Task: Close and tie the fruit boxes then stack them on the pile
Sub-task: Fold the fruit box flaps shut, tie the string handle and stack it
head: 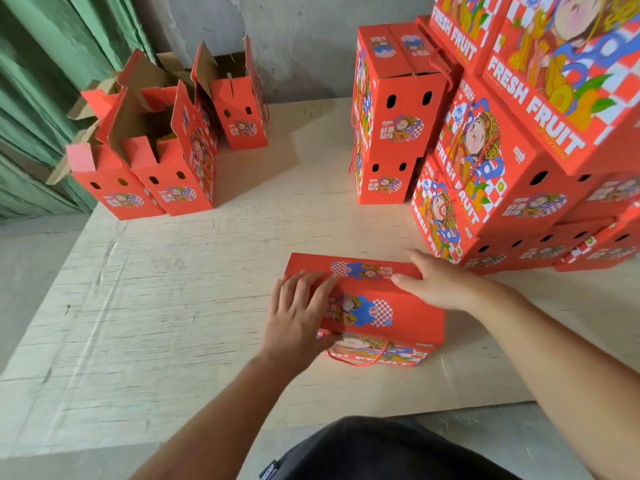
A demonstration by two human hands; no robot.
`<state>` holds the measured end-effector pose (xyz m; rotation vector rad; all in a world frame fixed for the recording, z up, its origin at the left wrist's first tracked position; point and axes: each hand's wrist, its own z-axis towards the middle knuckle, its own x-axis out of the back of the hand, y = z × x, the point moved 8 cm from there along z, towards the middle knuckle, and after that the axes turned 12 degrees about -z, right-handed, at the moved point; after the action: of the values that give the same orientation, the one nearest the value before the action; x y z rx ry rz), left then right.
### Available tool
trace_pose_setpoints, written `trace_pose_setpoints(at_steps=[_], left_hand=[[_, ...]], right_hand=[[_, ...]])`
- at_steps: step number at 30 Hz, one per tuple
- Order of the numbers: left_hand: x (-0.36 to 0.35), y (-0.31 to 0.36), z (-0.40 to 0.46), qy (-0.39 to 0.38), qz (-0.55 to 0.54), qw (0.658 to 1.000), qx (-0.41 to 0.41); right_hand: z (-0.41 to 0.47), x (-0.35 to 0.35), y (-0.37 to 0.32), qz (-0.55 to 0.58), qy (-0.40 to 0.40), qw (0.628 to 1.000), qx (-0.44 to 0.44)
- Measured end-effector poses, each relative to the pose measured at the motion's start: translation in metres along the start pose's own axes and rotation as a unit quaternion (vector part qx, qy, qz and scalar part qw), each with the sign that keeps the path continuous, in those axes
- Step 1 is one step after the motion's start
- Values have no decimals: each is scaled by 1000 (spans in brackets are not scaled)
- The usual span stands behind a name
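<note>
Here, both flat hands (367,299) on fruit box (398,315).

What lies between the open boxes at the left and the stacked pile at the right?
Only bare board separates the open boxes from the pile, seen in the head view.

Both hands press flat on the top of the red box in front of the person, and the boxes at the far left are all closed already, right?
Not quite. The head view shows the far-left boxes with flaps standing open. Both the left hand and right hand do press flat on the red box.
</note>
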<state>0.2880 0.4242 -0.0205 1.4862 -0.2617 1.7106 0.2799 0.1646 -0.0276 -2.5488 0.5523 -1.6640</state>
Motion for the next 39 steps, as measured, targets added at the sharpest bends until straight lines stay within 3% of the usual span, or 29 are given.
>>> trace_pose_setpoints(at_steps=[7,12,15,17,18,20,21,24,28,29,31,34,36,38,39], left_hand=[[17,-14,19,40,27,993,-107],[11,-25,25,13,-17,991,-130],[8,-30,23,6,-37,991,-129],[7,-31,18,10,-48,992,-117],[7,-31,12,17,-50,994,-99],[5,-30,0,53,-75,996,-11],[3,-31,-9,74,-110,989,66],[-9,-19,-38,109,-284,913,273],[-11,9,-31,126,-533,756,359],[-9,10,-25,131,-541,739,379],[0,8,-13,142,-526,743,389],[15,-7,-1,156,-568,731,343],[22,-25,2,153,-599,714,330],[28,-38,5,128,-598,714,339],[31,-40,4,123,-590,719,345]], right_hand=[[-20,-7,3,49,-63,997,-2],[-27,-18,12,146,38,988,-30],[-28,-28,4,204,-14,979,-15],[-30,-23,0,161,0,987,-7],[-33,-15,-3,126,47,991,1],[-48,-1,-14,107,147,983,38],[-55,-3,-21,114,159,979,51],[-74,-25,-40,135,90,985,55],[-102,-28,-77,228,-2,968,106],[-107,-31,-90,272,-42,953,129],[-116,-40,-106,288,-99,941,146],[-119,-41,-128,264,-111,937,202],[-114,-17,-134,213,9,943,254],[-102,24,-118,79,252,935,237],[-95,38,-105,12,334,922,194]])
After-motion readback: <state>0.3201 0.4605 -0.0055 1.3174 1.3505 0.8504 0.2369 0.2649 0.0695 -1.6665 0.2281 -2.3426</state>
